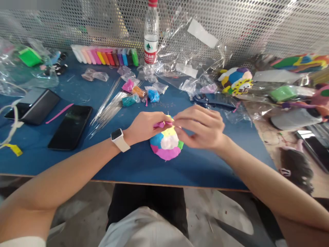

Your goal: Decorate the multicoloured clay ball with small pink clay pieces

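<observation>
A strip of pink-purple modelling clay (pixel 159 125) is pinched in my left hand (pixel 144 127), which wears a watch at the wrist. My right hand (pixel 200 127) has its thumb and fingertips closed at the strip's right end, where the fingers hide part of it. Just below both hands lies a rounded clay piece (pixel 168 152) in patches of pink, blue, yellow, white and green. Its upper part is partly covered by my hands.
Behind my hands lie small clay packets (pixel 153 95) and thin metal rods (pixel 110 108). A water bottle (pixel 151 37) stands at the back beside a row of coloured clay sticks (pixel 102 56). To the left is a phone (pixel 70 127); to the right, dark-handled pliers (pixel 213 102) and a clay figure (pixel 235 80).
</observation>
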Demonstrator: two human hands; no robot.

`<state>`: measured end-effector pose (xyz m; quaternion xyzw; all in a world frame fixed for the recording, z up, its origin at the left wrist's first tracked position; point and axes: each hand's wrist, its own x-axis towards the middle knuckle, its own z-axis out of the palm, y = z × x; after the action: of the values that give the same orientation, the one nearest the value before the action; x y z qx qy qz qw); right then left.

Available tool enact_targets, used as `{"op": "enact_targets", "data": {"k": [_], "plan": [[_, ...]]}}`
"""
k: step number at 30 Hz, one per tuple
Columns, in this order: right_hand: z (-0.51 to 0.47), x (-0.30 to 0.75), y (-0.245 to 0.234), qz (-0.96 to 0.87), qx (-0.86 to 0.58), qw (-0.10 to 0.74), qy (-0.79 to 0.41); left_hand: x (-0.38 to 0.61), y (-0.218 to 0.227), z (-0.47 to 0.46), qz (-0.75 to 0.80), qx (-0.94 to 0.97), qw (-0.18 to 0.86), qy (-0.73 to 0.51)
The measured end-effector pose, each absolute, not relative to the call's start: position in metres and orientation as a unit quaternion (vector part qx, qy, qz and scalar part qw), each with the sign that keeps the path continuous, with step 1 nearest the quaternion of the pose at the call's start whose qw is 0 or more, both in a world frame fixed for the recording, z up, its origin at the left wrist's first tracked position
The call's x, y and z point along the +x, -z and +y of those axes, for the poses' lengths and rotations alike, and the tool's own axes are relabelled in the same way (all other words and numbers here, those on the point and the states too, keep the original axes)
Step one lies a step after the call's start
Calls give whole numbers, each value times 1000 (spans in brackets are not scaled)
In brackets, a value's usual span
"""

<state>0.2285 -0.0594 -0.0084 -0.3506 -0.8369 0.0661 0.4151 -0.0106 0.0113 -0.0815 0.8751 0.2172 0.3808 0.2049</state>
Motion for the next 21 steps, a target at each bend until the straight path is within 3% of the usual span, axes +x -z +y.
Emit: {"op": "enact_targets", "data": {"k": [3,7,13,21], "plan": [[-22,232,58,-849,-291,441,38,-9,78,12,241,841,244,-418],[-17,237,85,-858,-269,433,67,-8,71,9,266,814,300,-419],[-25,236,78,-835,-323,446,-8,-9,67,8,253,807,339,-412],[-23,241,79,-831,-318,441,-119,-13,69,17,247,836,284,-400]]}}
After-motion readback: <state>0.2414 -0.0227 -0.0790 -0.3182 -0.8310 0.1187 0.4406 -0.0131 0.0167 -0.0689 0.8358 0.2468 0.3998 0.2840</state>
